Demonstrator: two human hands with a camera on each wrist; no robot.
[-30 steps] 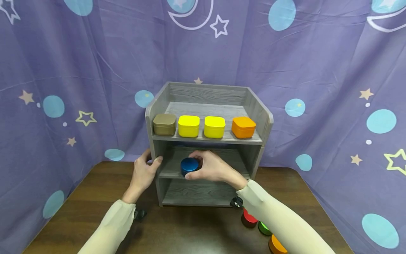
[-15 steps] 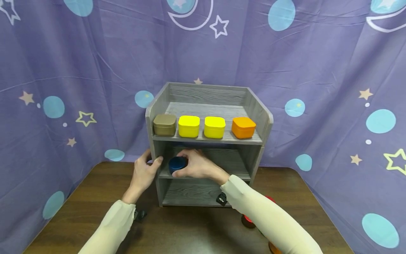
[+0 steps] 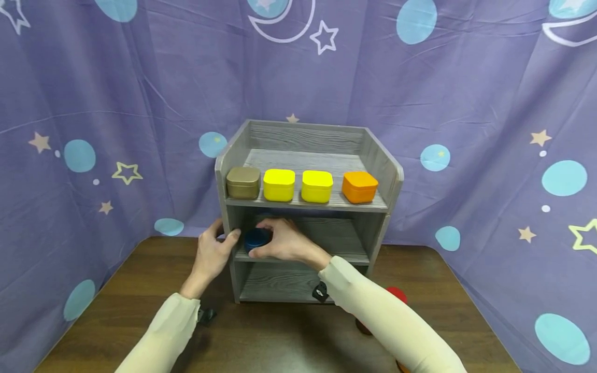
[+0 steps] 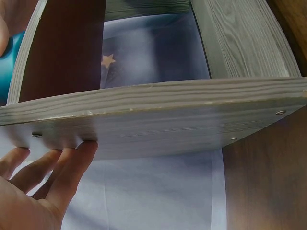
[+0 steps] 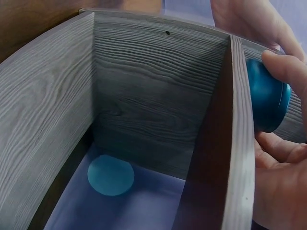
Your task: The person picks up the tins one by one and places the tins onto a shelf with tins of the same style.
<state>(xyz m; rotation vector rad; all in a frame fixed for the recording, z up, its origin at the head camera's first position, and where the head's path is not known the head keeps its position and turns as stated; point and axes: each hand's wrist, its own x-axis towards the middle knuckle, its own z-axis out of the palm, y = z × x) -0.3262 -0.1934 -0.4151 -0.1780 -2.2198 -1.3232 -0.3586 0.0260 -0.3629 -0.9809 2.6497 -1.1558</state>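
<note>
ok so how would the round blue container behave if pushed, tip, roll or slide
The blue container looks squat with a flat top, so pushed upright it would probably slide rather than tip. Its round side suggests it could roll if laid over. The glossy, metallic-looking surface may be slightly slippery, though the right hand holds it between thumb and fingers.

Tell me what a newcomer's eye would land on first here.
First, the two bright yellow lidded boxes, side by side on the top shelf of the gray shelf unit, with an orange lidded box to their right. Next, the round blue tin gripped by the right hand at the left end of the middle shelf. Behind everything hangs a purple curtain printed with stars and moons.
</note>
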